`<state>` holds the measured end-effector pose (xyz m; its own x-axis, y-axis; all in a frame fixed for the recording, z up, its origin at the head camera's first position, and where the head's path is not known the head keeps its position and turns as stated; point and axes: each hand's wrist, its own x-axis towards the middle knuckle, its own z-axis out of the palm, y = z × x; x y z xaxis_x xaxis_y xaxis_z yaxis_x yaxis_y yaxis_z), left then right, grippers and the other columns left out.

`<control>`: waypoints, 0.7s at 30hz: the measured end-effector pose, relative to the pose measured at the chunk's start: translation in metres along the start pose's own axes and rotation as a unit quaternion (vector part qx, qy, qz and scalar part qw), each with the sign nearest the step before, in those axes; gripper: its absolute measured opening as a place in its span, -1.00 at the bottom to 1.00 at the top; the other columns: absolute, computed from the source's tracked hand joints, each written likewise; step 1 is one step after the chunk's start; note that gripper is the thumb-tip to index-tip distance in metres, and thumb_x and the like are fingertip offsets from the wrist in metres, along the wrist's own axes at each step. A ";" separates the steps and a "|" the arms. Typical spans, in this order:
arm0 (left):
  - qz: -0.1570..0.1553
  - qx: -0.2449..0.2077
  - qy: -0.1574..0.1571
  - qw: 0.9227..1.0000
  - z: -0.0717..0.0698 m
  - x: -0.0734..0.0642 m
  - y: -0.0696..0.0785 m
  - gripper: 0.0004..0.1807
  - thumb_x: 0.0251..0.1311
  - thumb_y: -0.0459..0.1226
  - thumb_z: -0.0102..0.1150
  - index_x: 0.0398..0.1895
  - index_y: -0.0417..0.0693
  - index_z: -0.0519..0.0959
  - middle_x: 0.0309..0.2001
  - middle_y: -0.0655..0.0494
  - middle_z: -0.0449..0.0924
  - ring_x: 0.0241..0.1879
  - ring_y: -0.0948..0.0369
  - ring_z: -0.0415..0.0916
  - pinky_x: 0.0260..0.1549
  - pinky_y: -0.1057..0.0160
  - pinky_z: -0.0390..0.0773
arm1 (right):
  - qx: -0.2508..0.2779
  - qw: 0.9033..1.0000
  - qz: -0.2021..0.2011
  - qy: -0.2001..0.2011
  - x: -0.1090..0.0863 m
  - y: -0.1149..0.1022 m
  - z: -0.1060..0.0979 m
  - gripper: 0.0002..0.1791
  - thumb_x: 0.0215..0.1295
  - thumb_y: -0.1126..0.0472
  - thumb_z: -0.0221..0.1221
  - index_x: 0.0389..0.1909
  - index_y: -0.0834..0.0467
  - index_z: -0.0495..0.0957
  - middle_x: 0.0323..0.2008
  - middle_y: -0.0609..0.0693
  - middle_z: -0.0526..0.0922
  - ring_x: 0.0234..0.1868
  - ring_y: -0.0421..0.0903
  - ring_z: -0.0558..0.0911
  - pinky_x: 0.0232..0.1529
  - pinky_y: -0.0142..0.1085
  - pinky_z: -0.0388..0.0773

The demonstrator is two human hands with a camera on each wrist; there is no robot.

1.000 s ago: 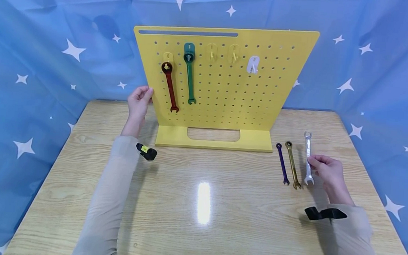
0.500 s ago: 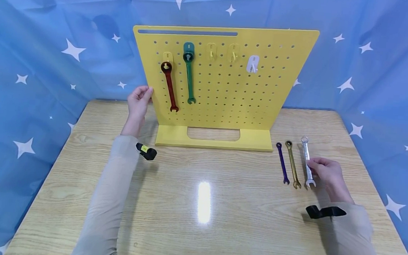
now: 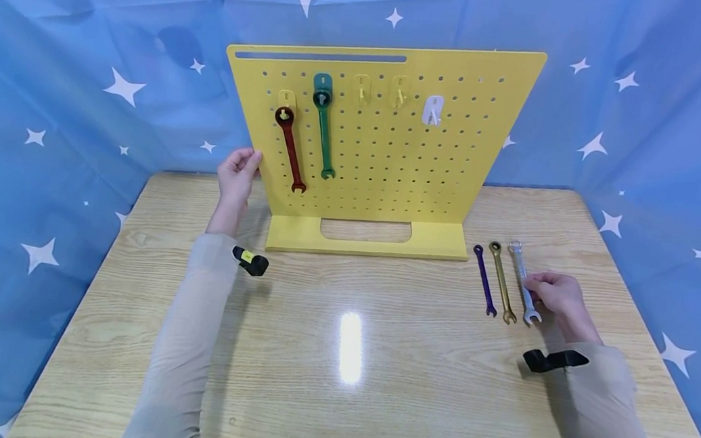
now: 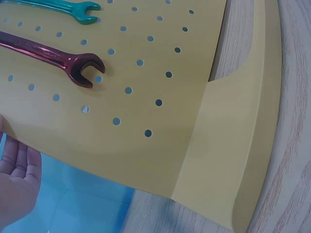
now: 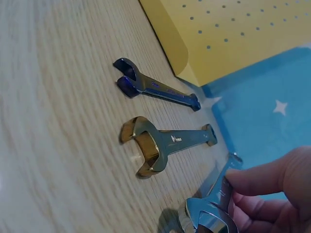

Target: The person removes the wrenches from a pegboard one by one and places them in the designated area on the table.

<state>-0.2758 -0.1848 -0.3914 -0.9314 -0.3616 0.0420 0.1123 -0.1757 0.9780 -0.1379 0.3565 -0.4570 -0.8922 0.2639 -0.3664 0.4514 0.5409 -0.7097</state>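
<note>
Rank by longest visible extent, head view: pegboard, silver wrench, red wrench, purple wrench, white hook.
Largest to smallest:
1. Pegboard
2. Silver wrench and red wrench: too alike to rank, and they lie at different depths
3. Purple wrench
4. White hook

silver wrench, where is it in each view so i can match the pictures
Head: the silver wrench is at right, pinched in the right hand, beside the gold wrench.
Left wrist: not in the picture.
Right wrist: silver wrench, bottom, right of centre, same hand.
Shared landmark: the yellow pegboard, in all three.
</note>
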 end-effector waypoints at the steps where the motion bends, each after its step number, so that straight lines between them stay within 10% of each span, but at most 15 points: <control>1: -0.002 -0.001 0.001 1.000 0.000 0.000 0.000 -0.96 0.19 -0.38 0.20 -0.39 -0.11 0.59 -0.46 0.18 0.52 -0.42 0.30 0.46 -0.30 0.39 0.53 | -0.003 1.000 0.000 0.000 0.000 0.000 0.000 -0.66 0.30 0.18 0.09 -0.14 0.43 0.48 -0.59 -0.16 0.51 -0.54 -0.29 0.47 -0.55 -0.39 0.46; 21: 0.005 -0.009 0.000 1.000 -0.001 0.001 -0.003 -0.92 0.17 -0.39 0.21 -0.43 -0.05 0.59 -0.47 0.18 0.52 -0.43 0.31 0.45 -0.18 0.23 0.50 | -0.098 0.995 -0.026 0.018 0.000 -0.008 0.004 -0.66 0.26 0.18 0.10 -0.21 0.45 0.52 -0.61 -0.11 0.50 -0.53 -0.20 0.44 -0.56 -0.39 0.36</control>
<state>-0.2772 -0.1858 -0.3948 -0.9301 -0.3636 0.0515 0.1275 -0.1882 0.9738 -0.1413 0.3493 -0.4536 -0.9159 0.2582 -0.3072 0.3966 0.6995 -0.5945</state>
